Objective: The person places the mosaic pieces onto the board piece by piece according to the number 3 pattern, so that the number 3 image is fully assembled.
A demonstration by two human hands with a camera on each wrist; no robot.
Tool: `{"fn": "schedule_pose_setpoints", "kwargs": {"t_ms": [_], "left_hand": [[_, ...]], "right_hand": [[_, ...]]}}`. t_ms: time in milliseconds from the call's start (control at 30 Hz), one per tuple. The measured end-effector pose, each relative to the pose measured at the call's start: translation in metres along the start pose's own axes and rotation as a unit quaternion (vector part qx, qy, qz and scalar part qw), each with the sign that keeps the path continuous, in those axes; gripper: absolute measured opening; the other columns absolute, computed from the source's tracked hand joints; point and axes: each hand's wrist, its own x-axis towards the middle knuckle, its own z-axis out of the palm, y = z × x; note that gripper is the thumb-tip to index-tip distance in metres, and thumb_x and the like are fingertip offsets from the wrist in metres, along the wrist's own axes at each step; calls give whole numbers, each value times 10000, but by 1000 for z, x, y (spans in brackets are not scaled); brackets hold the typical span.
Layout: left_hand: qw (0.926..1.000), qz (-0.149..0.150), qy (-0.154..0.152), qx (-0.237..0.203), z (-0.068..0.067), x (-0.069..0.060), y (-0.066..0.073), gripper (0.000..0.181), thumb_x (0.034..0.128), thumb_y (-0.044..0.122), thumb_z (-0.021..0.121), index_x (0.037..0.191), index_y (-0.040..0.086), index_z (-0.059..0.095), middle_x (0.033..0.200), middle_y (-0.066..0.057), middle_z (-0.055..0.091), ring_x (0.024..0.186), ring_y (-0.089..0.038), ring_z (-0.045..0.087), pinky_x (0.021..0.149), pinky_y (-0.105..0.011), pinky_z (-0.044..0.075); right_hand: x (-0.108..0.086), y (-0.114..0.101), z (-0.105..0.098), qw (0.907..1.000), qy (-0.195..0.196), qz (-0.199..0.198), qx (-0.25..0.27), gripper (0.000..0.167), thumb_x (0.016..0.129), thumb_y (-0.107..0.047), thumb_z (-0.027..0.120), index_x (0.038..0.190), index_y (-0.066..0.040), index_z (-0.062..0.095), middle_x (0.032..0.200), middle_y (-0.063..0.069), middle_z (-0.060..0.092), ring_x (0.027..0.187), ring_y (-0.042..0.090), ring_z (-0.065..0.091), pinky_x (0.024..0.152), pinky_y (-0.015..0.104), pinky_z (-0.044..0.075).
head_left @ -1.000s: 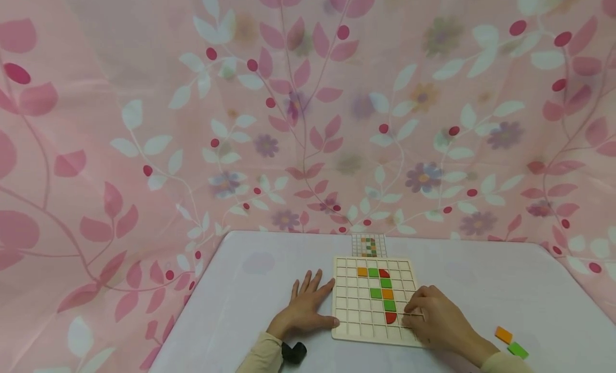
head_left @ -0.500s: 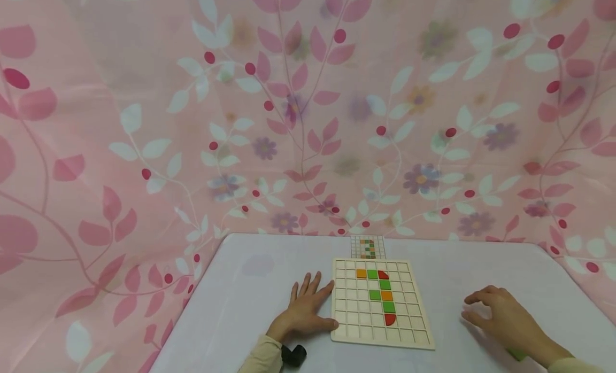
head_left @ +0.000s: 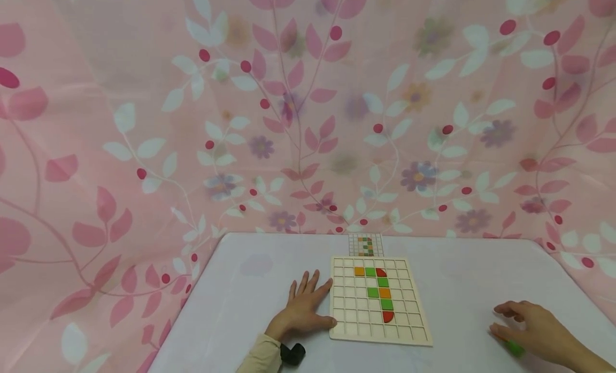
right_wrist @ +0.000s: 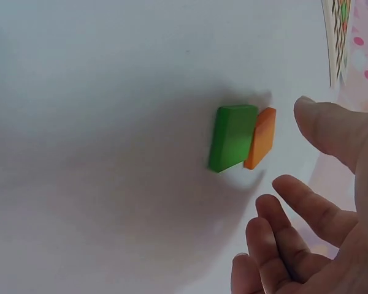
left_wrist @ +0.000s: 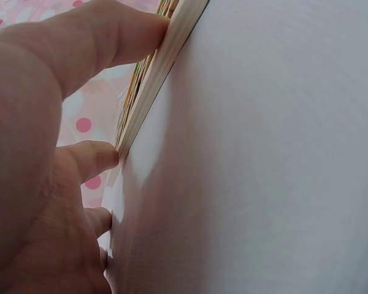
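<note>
My left hand (head_left: 305, 311) lies spread at the left side of a wooden grid board (head_left: 351, 330), thumb and index fingertip touching its edge. In the left wrist view the board's side (left_wrist: 150, 98) meets those fingertips. Orange, green and red tiles sit in the board's cells, among them a red rounded tile (head_left: 388, 317). At the right, my right hand (head_left: 536, 330) hovers over two loose tiles, thumb apart from the fingers, holding nothing. The right wrist view shows the green tile (right_wrist: 234, 138) beside the orange tile (right_wrist: 261, 139), both just off the fingertips.
A small printed pattern card (head_left: 366, 245) lies behind the board, showing a grid with coloured squares. A black object (head_left: 293, 355) is by the left wrist. The white table (head_left: 462, 277) ends at a pink floral curtain (head_left: 308, 111).
My right hand has left the board's right side and moved right to the two loose tiles. The left hand stays at the board's edge. The tiles on the board look the same.
</note>
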Motion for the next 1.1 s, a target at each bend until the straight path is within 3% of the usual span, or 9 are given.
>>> {"fn": "schedule_pose_setpoints", "kwargs": {"t_ms": [100,233,467,733,1100], "left_hand": [[10000,49,25,-17,0,1,-1,985,844,538,795,1666,198,374,1786,-181,111,1655,-441,-5,1264,-720,-20],[9998,106,43,-140,2,2,-4,987,845,543,789,1669,200,367,1786,-186,100,1653,-449,-23,1256,-727,-39],[9999,74,13,-120,-2,4,-3,979,850,524,790,1674,217,358,1790,-176,92,1656,-435,-36,1260,-715,-54],[9997,163,12,-174,1,3,-7,995,855,566,779,1679,222,342,1790,-182,75,1649,-455,-56,1247,-728,-74],[9994,239,218,-112,13,6,-17,999,838,584,780,1675,244,355,1789,-174,90,1653,-445,-34,1249,-732,-55]], "right_hand": [[-5,4,1,9999,-108,49,-32,416,957,-388,789,1148,-20,747,1094,65,760,878,165,694,703,260,559],[-10,6,2,9995,-219,185,-90,402,953,-418,788,1136,-62,751,1114,30,755,858,52,649,714,235,538],[-7,5,3,9991,-273,309,-44,424,944,-418,798,1142,-47,742,1117,36,761,881,102,665,725,224,537],[-10,6,11,9959,-550,707,144,468,933,-422,804,1138,-12,709,1110,82,762,1009,305,714,841,503,608],[-20,19,16,9859,-938,1387,56,720,836,-576,846,1146,52,676,1043,68,731,943,292,680,873,566,592]]}}
